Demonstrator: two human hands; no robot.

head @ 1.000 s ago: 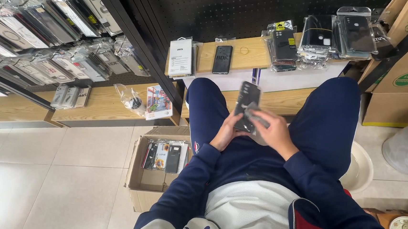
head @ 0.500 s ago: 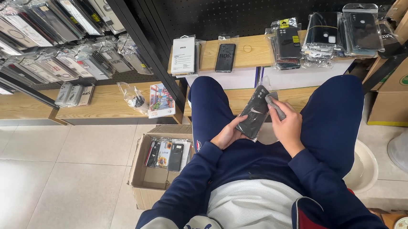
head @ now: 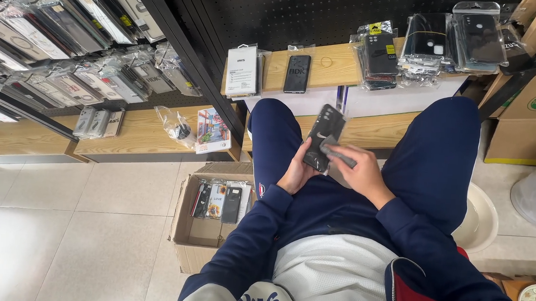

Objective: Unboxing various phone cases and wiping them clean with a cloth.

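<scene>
I sit with my knees apart in navy trousers. My left hand grips the lower end of a black phone case and holds it upright above my lap. My right hand presses a small grey cloth against the face of the case. Both hands sit between my thighs, just in front of a low wooden shelf.
A cardboard box with several packaged cases stands on the floor at my left knee. Packaged cases hang on racks to the left and stack on the shelf at the back. Cardboard cartons and a white basin are on the right.
The case has tipped more upright and shifted slightly up and right. My right hand has slid down its face with the cloth.
</scene>
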